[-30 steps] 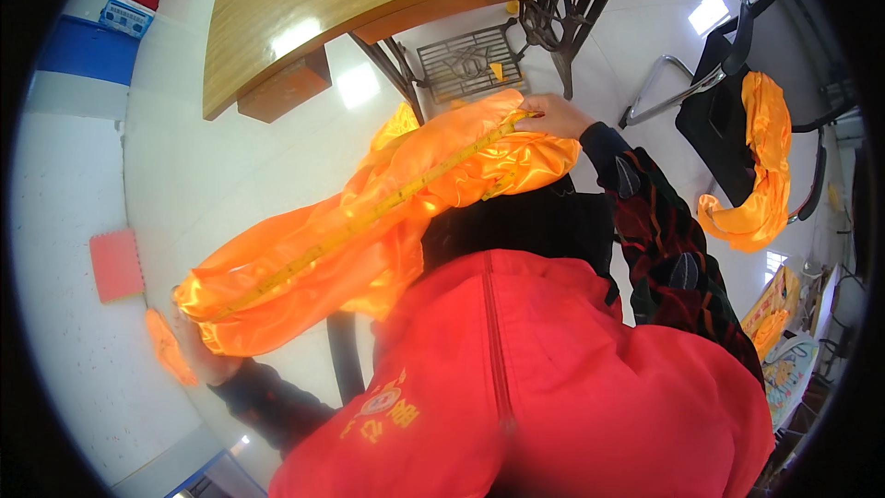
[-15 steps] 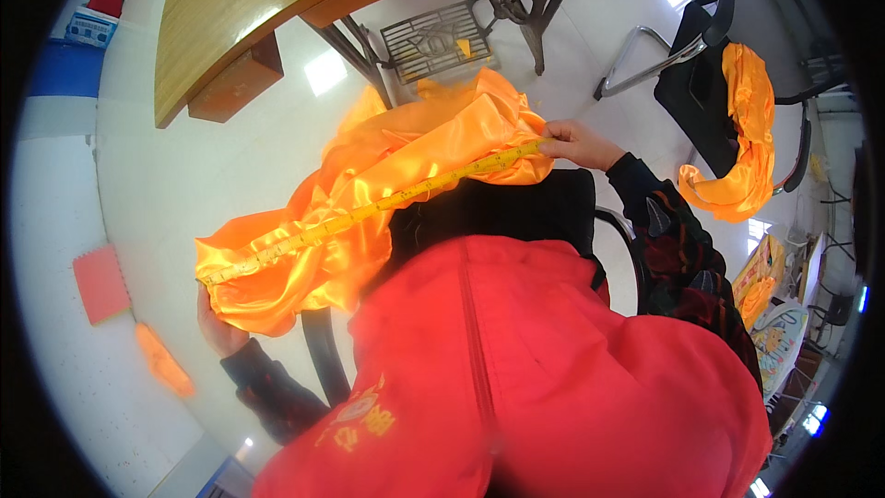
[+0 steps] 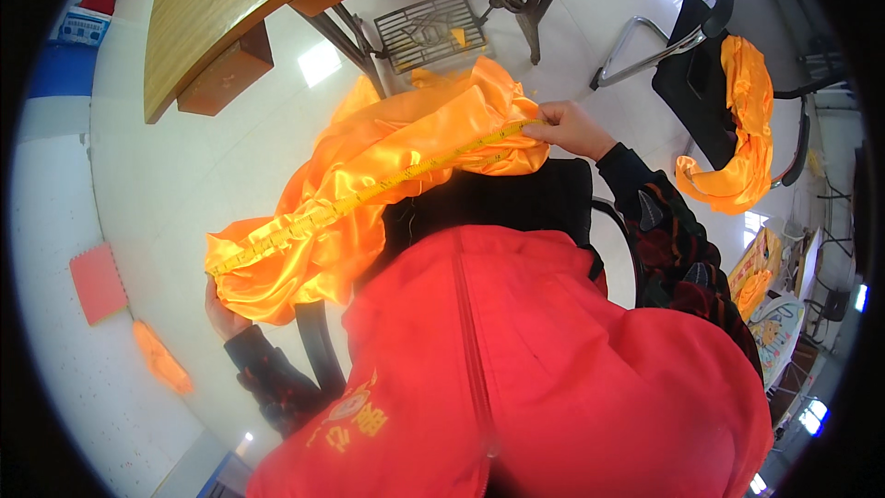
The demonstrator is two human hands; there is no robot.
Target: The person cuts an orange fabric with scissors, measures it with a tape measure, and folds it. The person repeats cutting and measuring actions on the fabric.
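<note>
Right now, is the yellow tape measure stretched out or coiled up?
Stretched out: the tape measure runs nearly straight over the orange cloth, from the left hand to the right hand.

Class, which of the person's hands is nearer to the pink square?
Left. The left hand is right of the pink square, apart from it; the right hand is much farther right and higher in view.

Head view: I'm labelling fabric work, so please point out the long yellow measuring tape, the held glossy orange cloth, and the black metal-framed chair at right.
Long yellow measuring tape (image 3: 369,193): head view, mid-length.
Held glossy orange cloth (image 3: 346,160): head view, upper folds.
Black metal-framed chair (image 3: 691,122): head view, seat.
</note>
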